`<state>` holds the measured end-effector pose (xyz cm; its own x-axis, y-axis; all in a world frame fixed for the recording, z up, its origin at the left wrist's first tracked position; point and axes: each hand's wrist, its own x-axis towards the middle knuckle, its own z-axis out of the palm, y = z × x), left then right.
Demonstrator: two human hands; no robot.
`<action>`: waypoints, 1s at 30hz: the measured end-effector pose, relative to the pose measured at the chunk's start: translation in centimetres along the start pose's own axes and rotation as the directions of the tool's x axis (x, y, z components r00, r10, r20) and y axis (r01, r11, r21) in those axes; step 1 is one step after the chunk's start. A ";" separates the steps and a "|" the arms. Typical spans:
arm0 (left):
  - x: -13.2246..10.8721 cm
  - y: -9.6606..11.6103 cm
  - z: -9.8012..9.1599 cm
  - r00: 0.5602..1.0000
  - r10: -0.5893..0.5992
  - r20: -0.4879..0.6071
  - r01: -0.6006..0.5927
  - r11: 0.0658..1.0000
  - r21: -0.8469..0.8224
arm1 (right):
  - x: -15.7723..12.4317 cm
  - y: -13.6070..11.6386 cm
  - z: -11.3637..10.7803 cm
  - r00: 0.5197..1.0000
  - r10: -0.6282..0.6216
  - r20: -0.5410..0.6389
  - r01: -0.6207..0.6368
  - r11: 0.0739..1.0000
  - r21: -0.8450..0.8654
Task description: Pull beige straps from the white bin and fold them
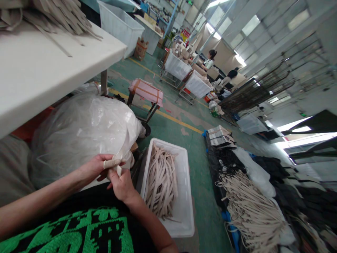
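Observation:
Close in front of my body, my left hand (101, 165) and my right hand (121, 184) meet, both with closed fingers. Between them they pinch a pale cream strip (119, 171), which looks like flat fabric strap; part of it is hidden by my fingers. One finger of my left hand has a beige wrapping round it. Just beyond my hands bulges a large clear plastic bag (92, 126). To the right of my right hand stands a white plastic bin (183, 196), with many beige strips (162, 179) lying loosely in it.
A white table (65, 75) with piled beige strips (60, 17) stands at upper left. A pink-covered stool (146, 92) is ahead on the green floor. At right, a long bundle of beige straps (252, 211) lies beside black material. Two people (209, 63) sit far back near white carts (177, 66).

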<state>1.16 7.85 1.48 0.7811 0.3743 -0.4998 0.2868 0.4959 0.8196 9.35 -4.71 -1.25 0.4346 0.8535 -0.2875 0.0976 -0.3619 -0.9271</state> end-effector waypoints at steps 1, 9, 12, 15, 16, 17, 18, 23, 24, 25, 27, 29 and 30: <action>-0.2 0.4 0.3 0.998 0.025 0.055 -0.027 0.999 0.041 | -0.1 0.0 -0.1 0.999 -0.034 0.020 0.034 0.999 -0.017; -1.4 2.2 1.5 0.941 0.064 0.332 -0.092 0.993 0.070 | -2.9 1.2 -1.3 0.949 -0.315 0.031 0.312 0.914 -0.259; -0.6 1.4 1.2 0.989 0.002 0.148 0.001 1.000 -0.019 | -3.3 1.8 -1.3 0.967 -0.254 0.028 0.252 0.935 -0.249; 0.1 1.0 1.1 0.984 -0.073 0.163 0.081 0.996 -0.045 | -3.3 2.2 -1.0 0.988 -0.152 0.039 0.157 0.937 -0.313; 0.3 1.0 1.2 0.980 -0.090 0.178 0.099 0.994 -0.038 | -3.2 2.2 -0.9 0.991 -0.131 0.036 0.136 0.939 -0.317; 0.4 1.1 1.4 0.976 -0.104 0.190 0.110 0.994 -0.022 | -3.1 2.1 -0.8 0.992 -0.122 0.028 0.125 0.944 -0.306; 0.4 1.1 1.6 0.975 -0.109 0.195 0.111 0.994 -0.001 | -2.9 2.0 -0.8 0.992 -0.126 0.011 0.124 0.951 -0.282; 0.3 1.5 2.3 0.972 -0.030 0.233 0.006 0.995 0.102 | -2.5 1.5 -1.0 0.976 -0.188 -0.113 0.167 0.971 -0.171; 0.3 1.7 2.2 0.971 -0.026 0.236 0.001 0.994 0.108 | -2.6 1.7 -1.0 0.976 -0.187 -0.108 0.168 0.971 -0.171; 0.2 1.9 2.1 0.973 -0.031 0.228 0.007 0.995 0.104 | -2.7 1.8 -1.0 0.980 -0.183 -0.082 0.166 0.970 -0.179; 0.2 2.1 1.7 0.979 -0.051 0.196 0.039 0.997 0.065 | -2.9 2.2 -0.9 0.987 -0.161 -0.005 0.156 0.965 -0.212; 0.2 2.1 1.3 0.981 -0.077 0.178 0.076 0.997 0.013 | -3.1 2.5 -0.8 0.989 -0.144 0.028 0.147 0.960 -0.239; 0.2 1.9 1.3 0.980 -0.089 0.180 0.090 0.996 0.002 | -3.1 2.5 -0.8 0.989 -0.147 0.020 0.147 0.961 -0.235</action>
<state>2.58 7.91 3.31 0.8395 0.1814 -0.5123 0.3571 0.5264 0.7716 8.94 -8.52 -2.49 0.3973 0.9048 -0.1532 0.3683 -0.3101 -0.8765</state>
